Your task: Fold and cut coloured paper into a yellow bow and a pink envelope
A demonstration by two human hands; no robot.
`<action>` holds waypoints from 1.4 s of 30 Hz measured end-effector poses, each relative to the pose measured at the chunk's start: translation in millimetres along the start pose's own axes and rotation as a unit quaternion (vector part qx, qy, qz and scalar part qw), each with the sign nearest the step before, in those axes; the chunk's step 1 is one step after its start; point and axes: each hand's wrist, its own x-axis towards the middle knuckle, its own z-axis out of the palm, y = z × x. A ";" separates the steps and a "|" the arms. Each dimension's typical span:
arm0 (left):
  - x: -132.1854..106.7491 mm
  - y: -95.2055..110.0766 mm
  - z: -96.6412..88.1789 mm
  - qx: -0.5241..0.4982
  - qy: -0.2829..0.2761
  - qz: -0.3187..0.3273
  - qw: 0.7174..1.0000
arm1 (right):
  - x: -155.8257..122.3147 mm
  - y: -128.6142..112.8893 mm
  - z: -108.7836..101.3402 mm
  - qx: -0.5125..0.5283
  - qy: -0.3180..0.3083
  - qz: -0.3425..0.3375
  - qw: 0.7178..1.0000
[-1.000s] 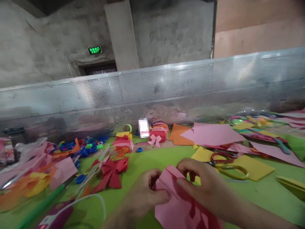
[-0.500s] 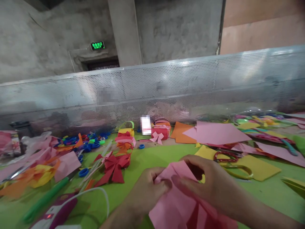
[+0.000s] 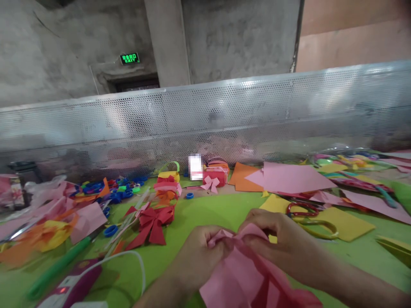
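Both my hands hold one folded pink paper [image 3: 244, 278] low in the middle of the view, above a green table top [image 3: 205, 214]. My left hand [image 3: 199, 256] pinches the paper's upper left edge with closed fingers. My right hand [image 3: 279, 244] curls over its top from the right, fingers pressed onto the crumpled fold. The two hands nearly touch at the fold. Part of the paper's underside looks red.
Red-handled scissors [image 3: 308, 216] lie on yellow sheets just right of my hands. A red paper bow [image 3: 152, 222] lies to the left, with a green stick [image 3: 58, 267], a pink device [image 3: 69, 288], coloured scraps and blue rings. Pink and orange sheets [image 3: 289, 177] lie before a perforated metal screen [image 3: 205, 124].
The paper's pointed top has been pressed down and bunched between my hands. My right hand's fingers closed further over the fold. The view shifted slightly.
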 end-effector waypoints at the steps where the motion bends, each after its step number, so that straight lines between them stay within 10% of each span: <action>1: -0.3 1.1 0.3 -0.003 -0.006 0.006 1.000 | 0.0 -0.5 0.1 -0.009 -0.003 -0.008 1.000; 6: -1.9 -0.2 1.7 0.009 -0.018 0.007 1.000 | -1.6 -0.5 2.9 -0.039 -0.015 -0.004 0.999; 11: -3.6 -3.7 2.7 -0.042 0.105 -0.080 0.990 | -4.2 2.5 8.0 -0.072 -0.005 -0.004 0.997; 23: -2.9 -3.6 5.1 0.053 -0.021 0.038 0.998 | -11.9 9.2 15.3 -0.255 0.133 -0.064 0.956; 31: -6.2 1.1 9.0 0.088 -0.043 0.031 0.995 | -11.4 2.8 12.5 -0.199 0.091 -0.027 0.975; 42: -4.6 -3.4 16.2 0.158 -0.018 0.034 0.987 | -16.7 3.3 16.6 -0.328 0.109 -0.153 0.926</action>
